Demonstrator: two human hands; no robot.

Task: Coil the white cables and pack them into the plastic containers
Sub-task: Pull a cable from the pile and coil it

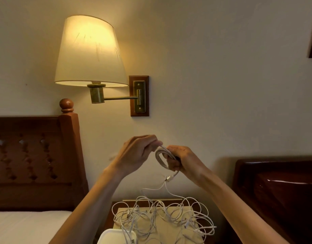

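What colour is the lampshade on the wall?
The lampshade is cream-white, glowing warm yellow; seen in the head view.

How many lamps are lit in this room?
1. A wall lamp glows on the wall above the wooden headboard, up and left of the hands coiling a white cable. Others may sit outside the camera's view.

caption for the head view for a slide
Right hand holds a white cable coil while left hand winds it above tangled cables.
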